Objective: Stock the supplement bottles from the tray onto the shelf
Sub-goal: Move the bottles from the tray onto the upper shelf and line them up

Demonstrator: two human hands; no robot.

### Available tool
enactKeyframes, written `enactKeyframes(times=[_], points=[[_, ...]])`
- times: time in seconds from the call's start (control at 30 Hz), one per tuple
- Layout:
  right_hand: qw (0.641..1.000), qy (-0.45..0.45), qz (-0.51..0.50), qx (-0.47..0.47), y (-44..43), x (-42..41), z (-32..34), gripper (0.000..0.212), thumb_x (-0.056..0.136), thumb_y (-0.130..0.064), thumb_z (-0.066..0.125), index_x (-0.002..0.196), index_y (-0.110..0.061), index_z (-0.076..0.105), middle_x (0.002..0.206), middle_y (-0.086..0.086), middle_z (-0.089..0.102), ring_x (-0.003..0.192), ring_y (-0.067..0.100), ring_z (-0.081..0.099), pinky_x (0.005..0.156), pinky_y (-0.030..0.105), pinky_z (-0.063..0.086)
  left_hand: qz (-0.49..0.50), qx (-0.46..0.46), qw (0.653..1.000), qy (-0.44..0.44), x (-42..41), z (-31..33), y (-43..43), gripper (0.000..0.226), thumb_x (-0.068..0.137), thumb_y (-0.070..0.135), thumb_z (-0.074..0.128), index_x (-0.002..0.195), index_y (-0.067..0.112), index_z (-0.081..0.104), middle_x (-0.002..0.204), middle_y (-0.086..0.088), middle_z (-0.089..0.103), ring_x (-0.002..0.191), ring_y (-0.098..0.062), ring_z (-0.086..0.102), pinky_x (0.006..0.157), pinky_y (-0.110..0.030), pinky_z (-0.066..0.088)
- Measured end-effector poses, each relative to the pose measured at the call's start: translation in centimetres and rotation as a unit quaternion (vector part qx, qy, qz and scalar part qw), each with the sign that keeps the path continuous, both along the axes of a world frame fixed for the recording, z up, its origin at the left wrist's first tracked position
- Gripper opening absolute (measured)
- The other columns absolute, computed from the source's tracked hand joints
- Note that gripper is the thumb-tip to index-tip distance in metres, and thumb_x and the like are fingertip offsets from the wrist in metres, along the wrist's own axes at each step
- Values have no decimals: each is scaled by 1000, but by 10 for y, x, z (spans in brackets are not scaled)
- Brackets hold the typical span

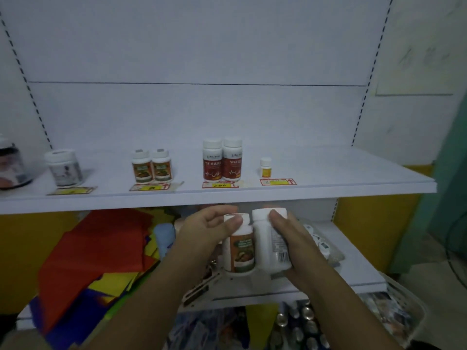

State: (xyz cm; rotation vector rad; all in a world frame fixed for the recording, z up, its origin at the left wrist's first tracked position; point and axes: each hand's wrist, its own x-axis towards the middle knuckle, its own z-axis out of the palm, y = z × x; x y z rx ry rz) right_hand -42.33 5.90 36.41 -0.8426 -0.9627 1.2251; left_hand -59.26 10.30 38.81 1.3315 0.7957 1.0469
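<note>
My left hand [207, 228] grips a white-capped bottle with an orange-brown label [240, 251] by its cap and side. Beside it, my right hand [290, 238] holds a taller white bottle [267, 238] turned so its barcode faces me. Both bottles are upright and touching, held just below the front edge of the white shelf [328, 173]. On that shelf stand two matching orange-label bottles [151, 166], two tall red-label bottles [222, 160], a tiny yellow bottle [265, 168] and a wide white jar [64, 168]. The tray is not clearly visible.
A dark jar [11, 162] sits at the shelf's far left. Price tags [278, 182] line the shelf front. The lower shelf [353, 263] holds red and yellow paper [96, 251], small white items and a tagging tool [202, 286]. A clear bin [394, 311] sits lower right.
</note>
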Motion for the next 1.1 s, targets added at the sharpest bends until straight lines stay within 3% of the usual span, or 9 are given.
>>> enactKeyframes(times=[0.2, 0.37, 0.5, 0.57, 0.67, 0.77, 0.97, 1.03, 1.1], points=[[999, -33, 1, 38, 1, -23, 19, 37, 71, -45, 70, 101, -23, 70, 102, 9, 73, 89, 24, 70, 65, 34, 56, -17, 17, 1000, -2, -32, 21, -8, 44, 53, 25, 77, 93, 11, 67, 86, -8, 75, 73, -21, 70, 61, -34, 53], [999, -45, 13, 23, 23, -31, 33, 42, 68, -50, 58, 101, -26, 69, 98, 6, 74, 89, 26, 70, 74, 45, 56, -13, 62, 996, 57, -44, 42, 3, 39, 57, 29, 76, 95, 19, 72, 95, -5, 75, 86, -20, 71, 75, -36, 57], [993, -94, 49, 47, 51, -34, 55, 58, 64, -56, 61, 112, -25, 61, 105, 7, 72, 96, 28, 69, 82, 51, 55, 13, 109, 990, 93, -51, 70, 21, 37, 60, 34, 73, 96, 25, 73, 89, 4, 75, 80, -11, 71, 63, -21, 55], [989, -111, 63, 78, 68, -36, 69, 63, 58, -55, 65, 111, -22, 61, 103, 7, 73, 94, 26, 70, 78, 46, 57, 58, 136, 983, 109, -55, 87, 32, 37, 57, 40, 72, 92, 30, 75, 89, 1, 75, 78, -10, 70, 64, -22, 56], [984, -110, 64, 129, 93, -36, 97, 57, 55, -52, 68, 104, -23, 65, 98, 5, 74, 89, 21, 71, 72, 38, 57, 129, 184, 964, 141, -65, 120, 51, 34, 53, 46, 70, 83, 32, 76, 88, 1, 75, 72, -8, 68, 65, -22, 55], [974, -127, 67, 173, 122, -35, 125, 51, 57, -57, 67, 101, -32, 67, 92, -2, 74, 86, 19, 71, 71, 41, 59, 194, 221, 942, 160, -81, 154, 77, 29, 60, 43, 69, 86, 30, 74, 90, 6, 75, 78, -5, 70, 65, -19, 57], [966, -152, 63, 199, 169, -52, 145, 18, 88, -41, 52, 100, -39, 65, 100, -1, 70, 96, 23, 67, 84, 48, 53, 283, 242, 918, 135, -109, 190, 146, 28, 79, 18, 70, 106, 12, 68, 100, 1, 69, 85, -9, 68, 61, -16, 56], [966, -159, 52, 198, 181, -60, 148, 21, 83, -48, 50, 95, -38, 65, 101, 6, 69, 96, 29, 66, 86, 52, 52, 284, 242, 919, 129, -117, 191, 170, 28, 79, 17, 72, 106, 13, 67, 101, 0, 67, 89, -10, 66, 62, -17, 56], [962, -176, 34, 205, 192, -70, 152, 29, 73, -59, 54, 89, -39, 65, 91, 4, 71, 87, 27, 70, 75, 45, 56, 276, 242, 921, 129, -128, 187, 197, 27, 78, 16, 73, 104, 14, 67, 101, 1, 67, 89, -10, 65, 59, -15, 55]])
